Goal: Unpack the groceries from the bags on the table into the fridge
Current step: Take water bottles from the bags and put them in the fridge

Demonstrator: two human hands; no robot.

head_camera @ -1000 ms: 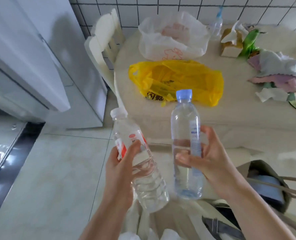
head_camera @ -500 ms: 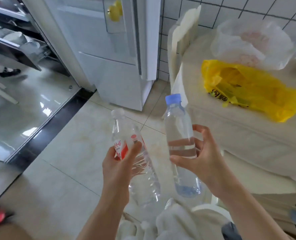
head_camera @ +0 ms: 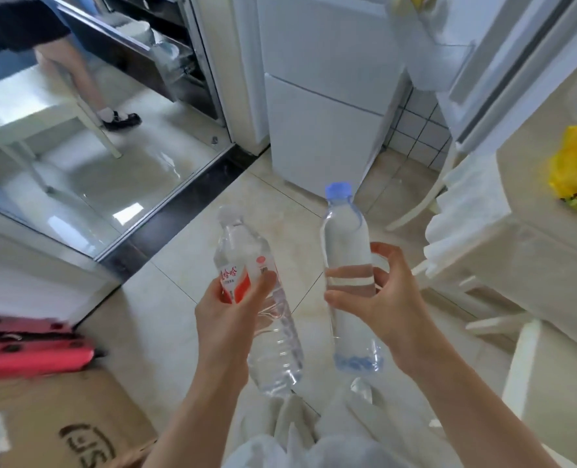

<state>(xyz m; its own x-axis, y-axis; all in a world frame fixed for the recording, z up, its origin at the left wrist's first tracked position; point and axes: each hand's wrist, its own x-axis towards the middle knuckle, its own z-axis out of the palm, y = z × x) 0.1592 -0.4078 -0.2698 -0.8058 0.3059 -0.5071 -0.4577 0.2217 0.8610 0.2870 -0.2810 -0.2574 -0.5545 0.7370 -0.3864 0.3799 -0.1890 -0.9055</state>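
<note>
Left hand [head_camera: 228,314]: I gripped a clear plastic red-labelled water bottle [head_camera: 258,309], tilted, Chinese lettering unreadable.
Right hand [head_camera: 380,304]: I clasped an upright clear blue-capped water bottle [head_camera: 348,265] mid-body.

Both my arms reach forward, bare.
My left grip [head_camera: 233,309] and right grip [head_camera: 381,298] are each closed around something, thumbs inward.

White Chinese characters, read as "哈哈" with a blurred first character, are printed on the red label of the bottle with the white cap [head_camera: 258,300]. Black lettering is seen on the yellow bag [head_camera: 576,167], but it cannot be made out. A dark curved logo is printed on the cardboard box [head_camera: 60,430]; it is unreadable.
</note>
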